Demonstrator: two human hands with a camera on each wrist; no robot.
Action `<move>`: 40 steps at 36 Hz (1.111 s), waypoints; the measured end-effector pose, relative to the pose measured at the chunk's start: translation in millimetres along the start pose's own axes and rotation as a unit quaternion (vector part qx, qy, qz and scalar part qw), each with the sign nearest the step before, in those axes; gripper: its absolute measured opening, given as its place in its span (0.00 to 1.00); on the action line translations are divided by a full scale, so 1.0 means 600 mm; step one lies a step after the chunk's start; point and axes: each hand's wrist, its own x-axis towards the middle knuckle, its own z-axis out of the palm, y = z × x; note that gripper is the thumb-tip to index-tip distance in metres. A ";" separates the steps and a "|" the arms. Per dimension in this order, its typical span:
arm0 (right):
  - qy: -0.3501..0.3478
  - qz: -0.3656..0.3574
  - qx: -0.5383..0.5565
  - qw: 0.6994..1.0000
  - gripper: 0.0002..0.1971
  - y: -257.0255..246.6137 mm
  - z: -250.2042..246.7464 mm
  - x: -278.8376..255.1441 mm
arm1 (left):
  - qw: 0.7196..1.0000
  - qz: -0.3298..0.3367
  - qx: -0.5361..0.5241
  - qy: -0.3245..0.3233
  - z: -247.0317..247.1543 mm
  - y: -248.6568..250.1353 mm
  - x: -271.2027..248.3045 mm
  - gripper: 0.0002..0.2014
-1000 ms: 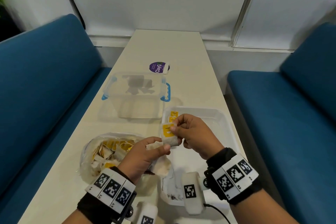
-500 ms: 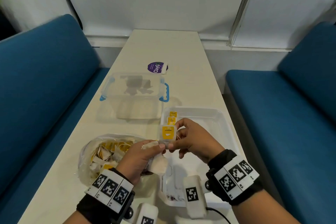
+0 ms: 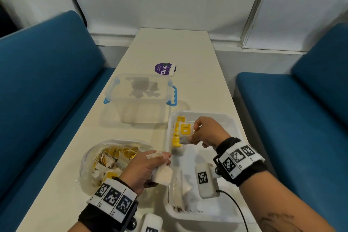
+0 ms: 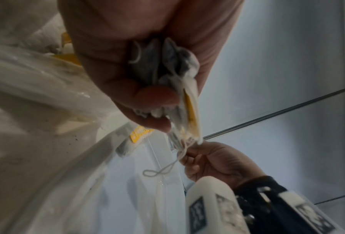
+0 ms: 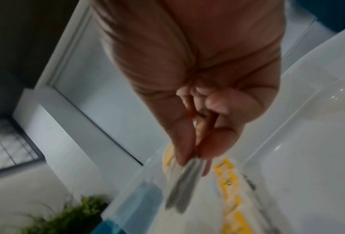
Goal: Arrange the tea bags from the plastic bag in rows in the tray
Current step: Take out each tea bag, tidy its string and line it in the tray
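Observation:
My right hand (image 3: 195, 135) pinches a tea bag with a yellow tag (image 3: 185, 132) over the left side of the white tray (image 3: 235, 124); in the right wrist view the bag (image 5: 179, 182) hangs from my fingertips (image 5: 207, 150). A row of yellow-tagged tea bags (image 3: 177, 133) lies along the tray's left wall. My left hand (image 3: 148, 165) grips a bunch of tea bags (image 3: 162, 175) beside the tray, seen crumpled in the palm in the left wrist view as tea bags (image 4: 167, 66). The clear plastic bag (image 3: 105, 160) with several tea bags lies left of that hand.
A clear lidded box with blue latches (image 3: 141, 98) stands behind the tray and bag. A purple round sticker (image 3: 164, 68) lies farther back on the cream table (image 3: 178, 47). Blue benches (image 3: 47, 81) flank the table on both sides.
My right hand has carried its tea bag away from the left hand and farther over the tray's row. The left hand stays by the bag, still holding its bunch.

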 end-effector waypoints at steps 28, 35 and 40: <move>-0.100 -0.017 -0.232 0.967 0.14 0.007 0.043 0.038 | 0.997 0.012 -0.048 -0.066 -0.001 0.015 -0.002 0.08; -0.153 -0.083 0.021 0.984 0.07 -0.015 -0.003 -0.031 | 0.978 0.027 -0.152 -0.138 0.010 0.025 -0.017 0.16; -0.203 -0.099 0.077 0.971 0.07 -0.002 0.007 -0.062 | 0.971 0.045 -0.166 -0.167 0.016 0.024 -0.027 0.32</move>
